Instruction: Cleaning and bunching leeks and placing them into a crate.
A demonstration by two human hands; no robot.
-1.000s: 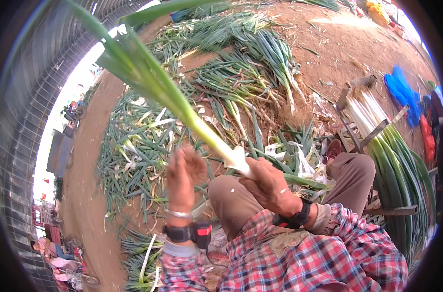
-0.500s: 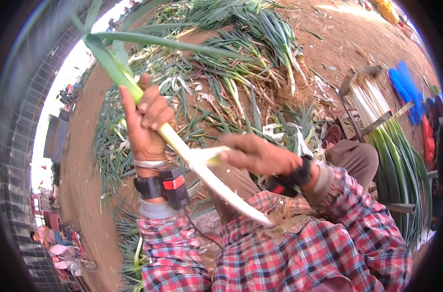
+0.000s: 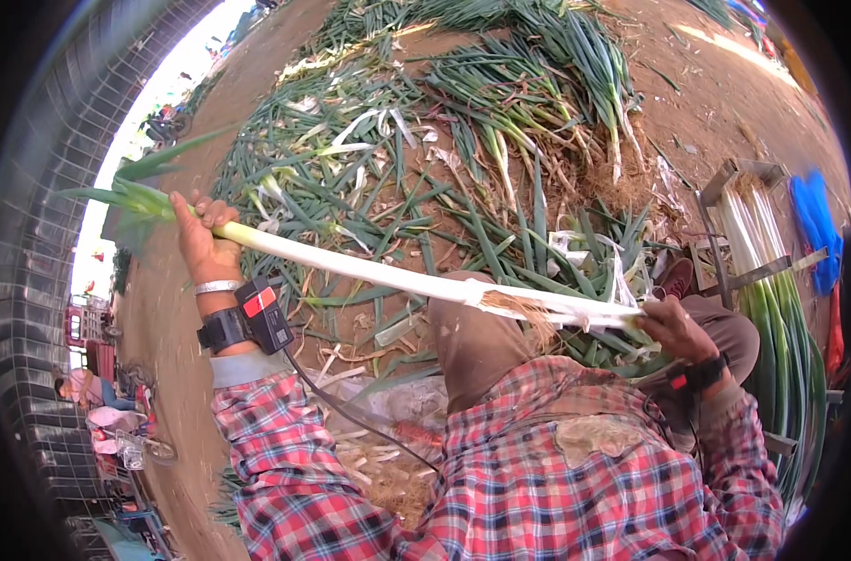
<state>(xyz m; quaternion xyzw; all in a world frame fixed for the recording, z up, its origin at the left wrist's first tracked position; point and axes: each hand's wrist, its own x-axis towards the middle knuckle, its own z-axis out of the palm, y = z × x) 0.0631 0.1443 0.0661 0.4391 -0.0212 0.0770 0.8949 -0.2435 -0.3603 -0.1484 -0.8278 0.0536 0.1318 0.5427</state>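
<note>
My left hand (image 3: 206, 234) is closed around a long green onion (image 3: 351, 269) near where its white stalk turns green. The leaves (image 3: 131, 198) point out to the far left, and the white stalk slants right across my lap. Brown roots (image 3: 519, 307) hang at its lower end, above my knee. My right hand (image 3: 673, 327), at the right, pinches a white peeled strip of outer skin (image 3: 594, 309). That strip stretches taut from the root end to my fingers and still seems attached there.
Loose leaves and peelings (image 3: 332, 178) litter the ground ahead. A pile of unpeeled green onions (image 3: 538, 103) lies farther off. At the right, a metal rack (image 3: 771, 271) holds a bundle of peeled ones, beside a blue bag (image 3: 815, 234). A wire-mesh wall (image 3: 56, 234) bends along the left.
My left hand has moved left and the onion has swung flatter, its root end lifting off my lap. My right hand has pulled far to the right, drawing a skin strip along the stalk.
</note>
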